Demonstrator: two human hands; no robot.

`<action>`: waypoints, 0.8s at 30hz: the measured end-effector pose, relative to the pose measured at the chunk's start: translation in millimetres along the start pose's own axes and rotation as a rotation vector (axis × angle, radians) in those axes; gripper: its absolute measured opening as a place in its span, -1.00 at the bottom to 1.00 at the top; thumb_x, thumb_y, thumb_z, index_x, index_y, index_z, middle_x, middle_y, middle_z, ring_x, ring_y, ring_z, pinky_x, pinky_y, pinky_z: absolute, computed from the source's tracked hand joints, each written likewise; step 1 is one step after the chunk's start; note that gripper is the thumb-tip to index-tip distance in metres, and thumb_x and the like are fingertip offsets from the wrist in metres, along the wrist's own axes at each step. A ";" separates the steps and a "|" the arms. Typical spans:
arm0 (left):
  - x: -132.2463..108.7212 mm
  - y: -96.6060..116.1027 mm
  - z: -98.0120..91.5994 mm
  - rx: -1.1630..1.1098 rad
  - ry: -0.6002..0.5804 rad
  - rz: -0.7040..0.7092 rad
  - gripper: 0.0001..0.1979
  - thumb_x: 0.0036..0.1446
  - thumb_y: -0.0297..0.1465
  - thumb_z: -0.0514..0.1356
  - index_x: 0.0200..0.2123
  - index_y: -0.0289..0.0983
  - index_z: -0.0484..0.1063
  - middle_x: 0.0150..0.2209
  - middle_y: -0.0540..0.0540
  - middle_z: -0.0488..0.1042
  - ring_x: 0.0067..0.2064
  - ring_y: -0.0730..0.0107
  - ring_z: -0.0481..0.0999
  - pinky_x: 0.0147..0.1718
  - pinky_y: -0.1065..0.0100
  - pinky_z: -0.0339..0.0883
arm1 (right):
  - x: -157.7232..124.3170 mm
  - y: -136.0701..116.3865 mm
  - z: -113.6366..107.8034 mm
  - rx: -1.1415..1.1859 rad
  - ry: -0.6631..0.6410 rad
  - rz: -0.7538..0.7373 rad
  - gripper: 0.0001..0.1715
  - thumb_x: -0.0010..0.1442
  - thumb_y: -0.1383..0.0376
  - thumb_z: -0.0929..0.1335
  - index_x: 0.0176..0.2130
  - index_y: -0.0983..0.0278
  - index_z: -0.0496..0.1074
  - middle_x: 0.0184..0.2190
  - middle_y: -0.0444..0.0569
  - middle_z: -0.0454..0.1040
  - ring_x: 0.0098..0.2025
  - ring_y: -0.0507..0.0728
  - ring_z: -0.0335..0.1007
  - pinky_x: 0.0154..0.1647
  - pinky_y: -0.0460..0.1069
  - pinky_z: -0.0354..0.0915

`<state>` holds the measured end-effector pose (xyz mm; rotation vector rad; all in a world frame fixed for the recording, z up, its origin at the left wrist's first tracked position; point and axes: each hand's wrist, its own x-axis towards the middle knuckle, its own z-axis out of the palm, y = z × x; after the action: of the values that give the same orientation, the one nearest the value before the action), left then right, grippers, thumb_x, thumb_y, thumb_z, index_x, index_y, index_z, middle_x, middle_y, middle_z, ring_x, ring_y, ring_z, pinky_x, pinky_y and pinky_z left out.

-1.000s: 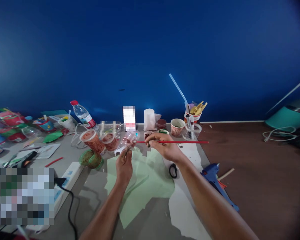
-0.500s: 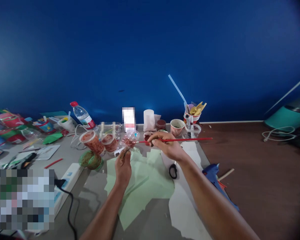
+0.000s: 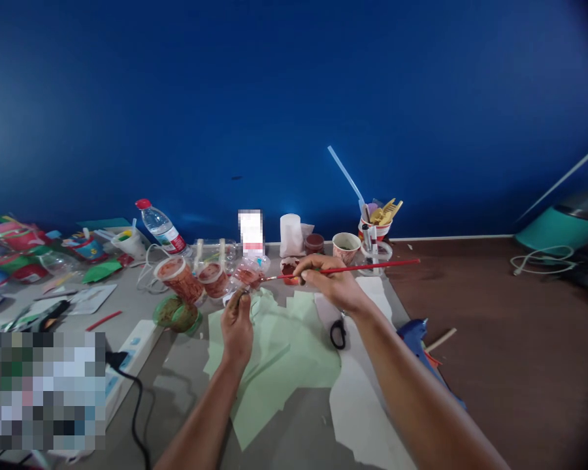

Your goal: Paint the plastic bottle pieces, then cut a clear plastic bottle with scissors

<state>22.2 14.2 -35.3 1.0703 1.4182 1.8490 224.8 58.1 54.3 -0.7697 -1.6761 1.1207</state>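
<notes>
A slim red paintbrush (image 3: 372, 266) lies nearly level in my right hand (image 3: 326, 281), pinched between thumb and fingers. Its tip points left and meets or nearly meets a clear plastic piece smeared with reddish paint (image 3: 249, 274), which looks like part of a bottle. My left hand (image 3: 238, 320) grips that piece from below, fingers closed; its lower end is hidden behind them. Just behind my right hand stands a small jar of dark red paint (image 3: 290, 269), partly covered. Under both hands spreads pale green paper (image 3: 294, 346).
Red-smeared plastic cups (image 3: 179, 277) and a green painted one (image 3: 179, 314) stand left of my left hand. A water bottle (image 3: 161, 228) leans behind them. Scissors (image 3: 338, 334) and a blue glue gun (image 3: 416, 336) lie to the right. A power strip (image 3: 132, 356) is at left.
My left hand has shifted slightly left and down. The brush has tilted a little, its handle end now higher, and the tip sits slightly further left.
</notes>
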 end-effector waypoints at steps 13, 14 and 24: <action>7.3 -17.8 -2.2 -0.168 0.003 -0.040 -0.66 -0.02 -0.16 0.32 -0.22 -0.24 0.55 -0.24 -0.09 0.59 -0.06 0.21 0.50 0.04 0.23 0.27 | 0.6 -0.1 0.0 -0.044 0.032 0.018 -0.80 0.05 0.37 0.27 -0.40 0.30 0.50 -0.49 -0.08 0.47 -0.41 0.06 0.36 -0.40 -0.06 0.23; 7.4 -18.3 -2.4 -0.175 0.003 -0.045 -0.66 -0.02 -0.16 0.32 -0.21 -0.24 0.55 -0.24 -0.10 0.59 -0.05 0.20 0.50 0.05 0.23 0.26 | 0.5 -0.8 -0.3 -0.019 0.040 0.014 -0.80 0.05 0.36 0.27 -0.40 0.30 0.50 -0.49 -0.08 0.47 -0.41 0.06 0.37 -0.40 -0.06 0.24; 6.1 -2.9 4.3 -0.331 -0.013 -0.102 -0.72 -0.04 -0.21 0.35 -0.27 -0.22 0.55 -0.22 -0.07 0.60 -0.04 0.24 0.51 0.09 0.19 0.27 | 2.1 6.6 0.7 -0.019 0.032 0.020 -0.79 0.08 0.36 0.27 -0.36 0.30 0.51 -0.47 -0.07 0.47 -0.41 0.06 0.37 -0.38 -0.05 0.25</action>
<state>22.6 22.2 -36.0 0.8278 1.0879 1.9139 223.4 62.2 48.9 -0.8139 -1.6573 1.1020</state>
